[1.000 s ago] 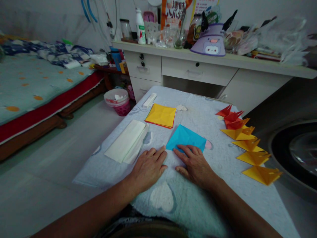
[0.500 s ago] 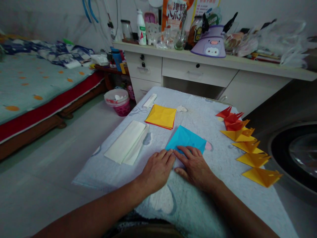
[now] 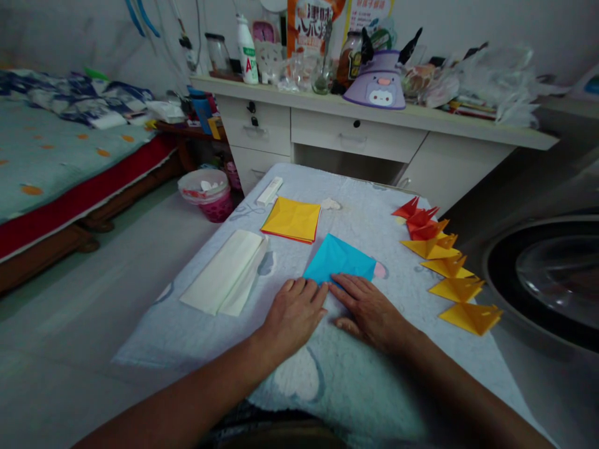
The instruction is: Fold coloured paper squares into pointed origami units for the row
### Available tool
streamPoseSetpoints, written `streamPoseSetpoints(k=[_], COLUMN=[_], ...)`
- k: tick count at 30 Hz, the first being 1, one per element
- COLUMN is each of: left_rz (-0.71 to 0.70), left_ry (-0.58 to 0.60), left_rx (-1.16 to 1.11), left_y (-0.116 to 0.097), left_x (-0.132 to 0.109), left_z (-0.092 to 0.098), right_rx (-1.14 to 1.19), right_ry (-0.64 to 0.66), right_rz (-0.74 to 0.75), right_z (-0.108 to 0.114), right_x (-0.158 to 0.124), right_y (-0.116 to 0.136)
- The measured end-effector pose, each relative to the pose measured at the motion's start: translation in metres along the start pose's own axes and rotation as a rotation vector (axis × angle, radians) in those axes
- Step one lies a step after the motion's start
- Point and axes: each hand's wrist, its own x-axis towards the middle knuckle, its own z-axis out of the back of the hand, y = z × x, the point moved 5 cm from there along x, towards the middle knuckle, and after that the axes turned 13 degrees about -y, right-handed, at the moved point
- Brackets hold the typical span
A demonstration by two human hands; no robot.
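A sheet of blue origami paper (image 3: pixel 340 259) lies on the cloth-covered table (image 3: pixel 374 386), its near edge under my fingertips. My left hand (image 3: pixel 294 313) rests with its fingers stretched at the paper's near left corner. Flat on the near edge, just beside it, my right hand (image 3: pixel 367 308) has its fingers extended and its thumb apart on the cloth. Both hands press the paper without gripping it. Beyond the blue paper is a stack of square origami paper (image 3: pixel 292 219), yellow on top with red edges showing below.
Folded paper cranes (image 3: pixel 461 288), red and yellow, stand in a row at the right. Folded white paper (image 3: pixel 227 271) lies at the left, a small white box (image 3: pixel 270 191) behind it. A cluttered desk (image 3: pixel 262 96) borders the far side; a pink bin (image 3: pixel 210 199) stands on the floor.
The whole view has shifted, so most things appear further left. My left thumb now shows apart from its fingers; the blue paper stays under both hands.
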Motion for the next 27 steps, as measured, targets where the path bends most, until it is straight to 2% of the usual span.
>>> streamPoseSetpoints(k=[13,21,27], left_rz=[0.028,0.033,0.030], left_ry=[-0.009,-0.003,-0.017], left_rx=[0.021,0.001,-0.003], left_y=[0.001,0.003,0.004], left_x=[-0.001,-0.002,-0.003], left_z=[-0.001,0.000,-0.001], right_rx=[-0.083,-0.180,-0.232], right_ry=[0.057,0.071,0.058], right_rz=[-0.042,-0.091,-0.101], right_z=[0.004,0.013,0.016], right_x=[-0.021,-0.048,-0.061], right_y=[-0.017,-0.038,-0.043])
